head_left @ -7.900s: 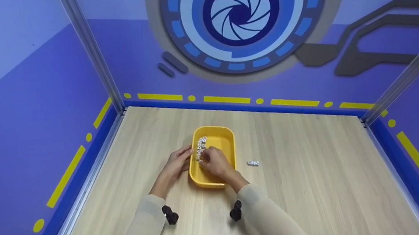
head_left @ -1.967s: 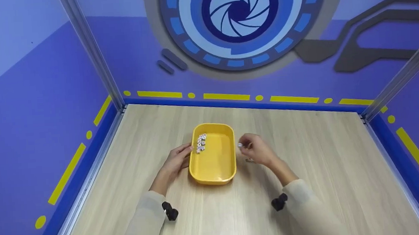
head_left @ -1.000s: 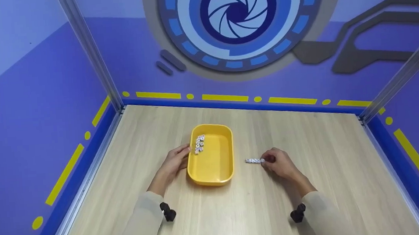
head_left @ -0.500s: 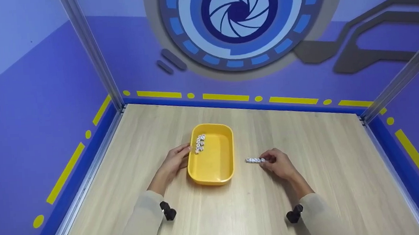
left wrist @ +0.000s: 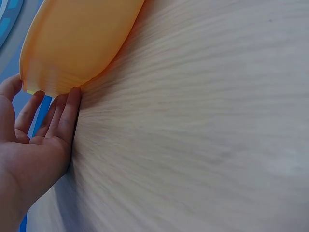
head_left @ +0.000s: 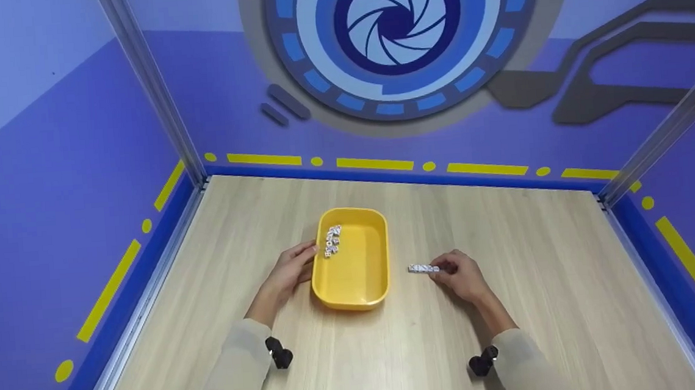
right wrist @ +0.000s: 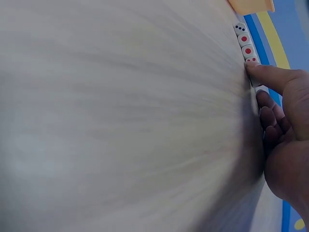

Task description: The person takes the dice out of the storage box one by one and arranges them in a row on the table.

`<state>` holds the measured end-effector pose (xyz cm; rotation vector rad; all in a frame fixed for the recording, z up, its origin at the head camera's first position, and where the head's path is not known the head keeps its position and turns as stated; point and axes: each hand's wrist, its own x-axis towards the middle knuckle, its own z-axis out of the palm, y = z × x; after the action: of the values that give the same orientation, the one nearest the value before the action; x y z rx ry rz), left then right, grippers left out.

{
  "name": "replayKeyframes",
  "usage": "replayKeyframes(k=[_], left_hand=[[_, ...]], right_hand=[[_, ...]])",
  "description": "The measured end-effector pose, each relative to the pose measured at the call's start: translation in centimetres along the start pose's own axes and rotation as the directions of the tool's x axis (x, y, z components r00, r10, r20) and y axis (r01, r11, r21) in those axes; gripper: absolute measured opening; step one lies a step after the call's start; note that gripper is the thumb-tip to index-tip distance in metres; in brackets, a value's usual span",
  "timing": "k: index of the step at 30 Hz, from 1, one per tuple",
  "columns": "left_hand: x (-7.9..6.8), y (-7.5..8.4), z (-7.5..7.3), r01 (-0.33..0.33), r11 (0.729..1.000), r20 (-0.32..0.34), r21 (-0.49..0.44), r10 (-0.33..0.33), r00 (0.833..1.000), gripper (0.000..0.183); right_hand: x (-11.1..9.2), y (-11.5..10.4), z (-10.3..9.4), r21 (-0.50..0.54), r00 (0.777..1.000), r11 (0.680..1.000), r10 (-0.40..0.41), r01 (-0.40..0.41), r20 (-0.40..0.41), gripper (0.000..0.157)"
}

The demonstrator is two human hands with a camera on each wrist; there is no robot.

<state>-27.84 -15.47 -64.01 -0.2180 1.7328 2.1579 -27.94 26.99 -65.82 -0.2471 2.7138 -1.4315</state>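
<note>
A yellow tray (head_left: 356, 280) stands on the table with several white dice (head_left: 332, 241) along its left inner side. My left hand (head_left: 289, 275) rests against the tray's left wall; in the left wrist view its thumb meets the rim and the fairly straight fingers touch the outside. Right of the tray, a short row of white dice (head_left: 420, 268) lies on the table. My right hand (head_left: 463, 274) pinches the die at the row's right end between thumb and fingers. In the right wrist view the row (right wrist: 244, 39) shows red and dark pips, and the thumb partly covers the end die.
The light wooden table (head_left: 544, 297) is bounded by a blue back wall (head_left: 219, 106) and side walls with metal corner posts. Each wrist wears a small black camera (head_left: 279, 353).
My right hand has left the tray, carried a die rightward and set it at the row's right end. The row has grown and fewer dice lie in the tray. The left hand stays put.
</note>
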Motion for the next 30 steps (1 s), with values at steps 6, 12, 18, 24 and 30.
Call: replayKeyframes(k=[6, 12, 18, 24, 30], left_hand=[[-0.3, -0.1, 0.1, 0.001, 1.000, 0.001, 0.007, -0.001, 1.000, 0.056], [-0.3, 0.0, 0.1, 0.001, 1.000, -0.007, 0.007, -0.001, 1.000, 0.054], [-0.2, 0.2, 0.0, -0.001, 1.000, -0.009, 0.000, 0.001, 1.000, 0.054], [-0.2, 0.0, 0.2, -0.009, 1.000, 0.001, 0.012, 0.009, 1.000, 0.053], [-0.1, 0.0, 0.3, -0.013, 1.000, -0.017, 0.009, 0.013, 1.000, 0.053]], right_hand=[[-0.4, 0.1, 0.4, 0.000, 1.000, 1.000, 0.015, -0.015, -0.005, 0.014], [-0.3, 0.0, 0.3, 0.010, 1.000, 1.000, 0.017, -0.017, 0.006, 0.018], [-0.2, -0.5, -0.1, 0.101, 0.999, 0.994, 0.034, -0.034, -0.004, 0.032], [0.5, -2.6, 0.2, 0.149, 0.989, 0.987, 0.071, -0.052, -0.128, 0.029], [2.2, -7.6, 2.8, 0.157, 0.986, 0.986, -0.032, 0.058, -0.162, 0.025]])
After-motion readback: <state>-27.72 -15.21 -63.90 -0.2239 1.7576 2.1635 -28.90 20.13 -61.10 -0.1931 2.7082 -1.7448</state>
